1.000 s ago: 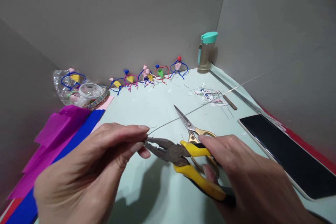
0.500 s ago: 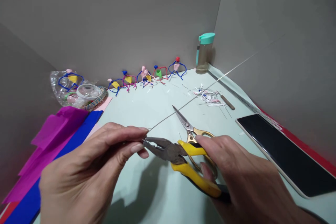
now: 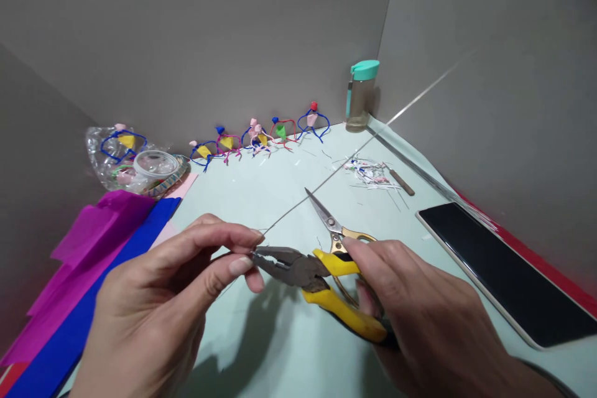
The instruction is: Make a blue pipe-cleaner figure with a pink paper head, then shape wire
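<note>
Between the thumb and fingers of my left hand point(image 3: 172, 298) a thin metal wire point(image 3: 339, 169) is pinched. Its long end slants up to the right, blurred at the tip. My right hand point(image 3: 424, 311) is wrapped round the yellow-and-black handles of a pair of pliers point(image 3: 298, 266). The dark jaws point left and their tips meet the wire at my left fingertips. Whether the jaws clamp it tightly is hard to see. Beneath the pliers, gold-handled scissors point(image 3: 332, 222) lie on the table, their handles partly covered by my right hand.
Small wire-and-paper figures point(image 3: 254, 137) line the back wall, beside a teal-lidded bottle point(image 3: 361, 96). Wire and paper scraps point(image 3: 366, 171) lie near a small brown-handled tool point(image 3: 401, 181). A phone point(image 3: 504, 273) rests at right; magenta paper point(image 3: 88, 261), blue paper and tape in plastic are at left.
My left hand has turned slightly, and a short wire end now shows below its fingers. The wire's long end has swung a little. The pliers stay at the same spot on the wire.
</note>
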The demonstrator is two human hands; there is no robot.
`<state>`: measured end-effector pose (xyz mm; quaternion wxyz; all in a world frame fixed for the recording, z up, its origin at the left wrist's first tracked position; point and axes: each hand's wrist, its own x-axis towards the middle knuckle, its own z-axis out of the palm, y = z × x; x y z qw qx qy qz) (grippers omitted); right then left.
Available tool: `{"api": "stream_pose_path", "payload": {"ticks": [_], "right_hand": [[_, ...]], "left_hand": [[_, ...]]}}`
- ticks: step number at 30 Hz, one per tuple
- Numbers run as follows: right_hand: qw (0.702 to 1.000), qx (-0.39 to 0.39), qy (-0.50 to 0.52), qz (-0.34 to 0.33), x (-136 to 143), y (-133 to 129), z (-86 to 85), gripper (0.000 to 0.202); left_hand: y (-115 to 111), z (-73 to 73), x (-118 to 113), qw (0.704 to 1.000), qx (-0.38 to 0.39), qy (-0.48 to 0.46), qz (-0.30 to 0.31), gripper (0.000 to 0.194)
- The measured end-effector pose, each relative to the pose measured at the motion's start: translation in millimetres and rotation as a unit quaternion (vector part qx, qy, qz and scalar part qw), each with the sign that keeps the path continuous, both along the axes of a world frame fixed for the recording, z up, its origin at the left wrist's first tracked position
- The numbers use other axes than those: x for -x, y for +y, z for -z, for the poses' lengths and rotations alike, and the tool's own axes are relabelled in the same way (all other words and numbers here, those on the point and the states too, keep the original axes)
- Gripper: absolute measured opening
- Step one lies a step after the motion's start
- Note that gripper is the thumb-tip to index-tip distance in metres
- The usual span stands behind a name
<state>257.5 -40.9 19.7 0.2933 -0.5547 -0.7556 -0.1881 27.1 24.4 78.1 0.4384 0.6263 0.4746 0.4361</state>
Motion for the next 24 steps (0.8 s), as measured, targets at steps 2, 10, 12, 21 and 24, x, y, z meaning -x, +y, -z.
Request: {"api": "stream_pose_path", "payload": {"ticks": [2,10,12,21,24], "right_hand": [[1.0,-0.001,-0.002,0.001,0.3,0.4,0.5,0.045],[1.0,0.004,0.003,-0.019,2.7,-5.3,3.1,0.054],[1.0,-0.008,0.0,-0.014,4.0,-5.8,2.8,0.052],[1.0,-0.003,0.003,0.002,10.5,-6.5,-6.9,0.057],[0.999,0.024,0.023,-0.005,11.7,-8.6,-1.9,0.05]], "left_hand": [[0.4,-3.4,-3.6,1.0,0.004,-0.01,0.011,0.012],[-1.9,-5.9,-4.8,0.998,0.024,-0.048,0.023,0.009],[-2.7,-4.6,-5.1,0.999,0.02,-0.044,0.017,0.009],[-0.7,-2.8,-7.5,0.999,0.03,-0.031,0.022,0.002],[1.4,-1.4,-5.2,0.999,0.031,-0.012,0.034,0.003]]}}
